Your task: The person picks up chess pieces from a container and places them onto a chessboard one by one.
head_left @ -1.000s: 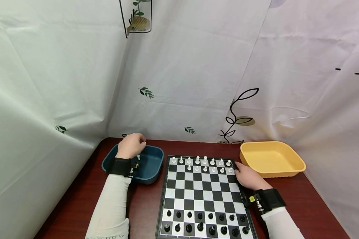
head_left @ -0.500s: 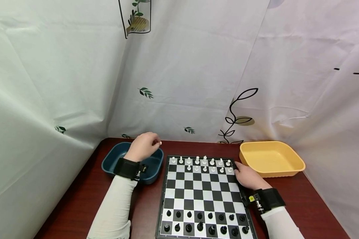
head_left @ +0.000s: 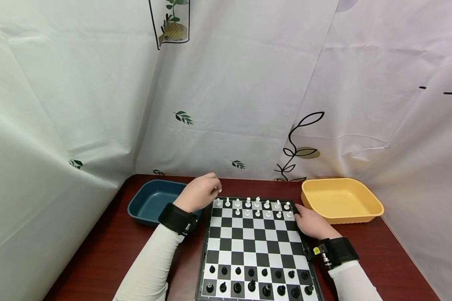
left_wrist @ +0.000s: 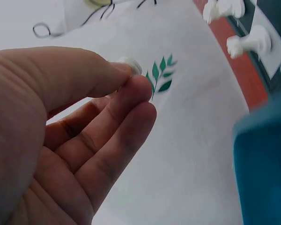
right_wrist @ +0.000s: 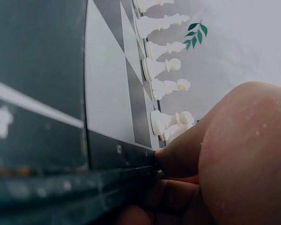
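Observation:
My left hand (head_left: 200, 193) pinches a small white chess piece (left_wrist: 131, 65) between thumb and fingertips; only its rounded end shows. This hand is above the gap between the blue tray (head_left: 150, 217) and the far left corner of the chessboard (head_left: 254, 234). With the thumb on the top edge and fingers below, my right hand (head_left: 313, 221) grips the board's right rim near the far corner. White pieces (head_left: 247, 202) stand in two rows at the far end, the front row starting at the third column. Two rows of black pieces (head_left: 251, 286) line the near end.
A yellow tray (head_left: 342, 218) stands at the back right, just beyond my right hand. Everything rests on a dark red-brown table (head_left: 109, 251). Printed white cloth (head_left: 241, 92) hangs behind and along both sides.
My left hand has moved right, from over the blue tray to the board's far left corner. My right hand stays on the board's edge.

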The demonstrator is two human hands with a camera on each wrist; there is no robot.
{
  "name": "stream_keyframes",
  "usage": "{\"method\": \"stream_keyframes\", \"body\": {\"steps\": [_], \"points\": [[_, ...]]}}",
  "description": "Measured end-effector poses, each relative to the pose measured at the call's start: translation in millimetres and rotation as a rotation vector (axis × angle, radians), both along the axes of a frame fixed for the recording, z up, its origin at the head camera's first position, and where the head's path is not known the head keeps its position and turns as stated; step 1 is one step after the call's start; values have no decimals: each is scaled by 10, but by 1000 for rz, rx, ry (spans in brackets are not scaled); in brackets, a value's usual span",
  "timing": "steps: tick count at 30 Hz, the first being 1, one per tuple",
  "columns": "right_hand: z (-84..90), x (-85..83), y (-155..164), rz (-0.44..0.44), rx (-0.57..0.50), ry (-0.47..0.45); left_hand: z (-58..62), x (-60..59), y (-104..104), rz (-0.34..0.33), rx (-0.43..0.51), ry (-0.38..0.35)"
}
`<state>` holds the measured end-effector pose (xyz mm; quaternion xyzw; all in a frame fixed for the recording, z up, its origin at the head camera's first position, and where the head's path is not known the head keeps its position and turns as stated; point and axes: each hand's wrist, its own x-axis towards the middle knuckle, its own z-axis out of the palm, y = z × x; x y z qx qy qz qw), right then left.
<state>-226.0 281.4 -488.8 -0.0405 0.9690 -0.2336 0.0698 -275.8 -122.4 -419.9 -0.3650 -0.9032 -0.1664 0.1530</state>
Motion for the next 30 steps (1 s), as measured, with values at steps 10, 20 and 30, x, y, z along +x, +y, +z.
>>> {"method": "stream_keyframes", "body": {"steps": [10, 20, 30], "points": [[-20, 1, -4, -3, -1, -3, -140, 52, 280, -56, -117, -4], [-19, 0, 14, -7, 6, -2, -267, 65, 409, -35, -217, -33], [10, 2, -7, -1, 13, 1, -384, 58, 462, -7, -255, -87]]}}
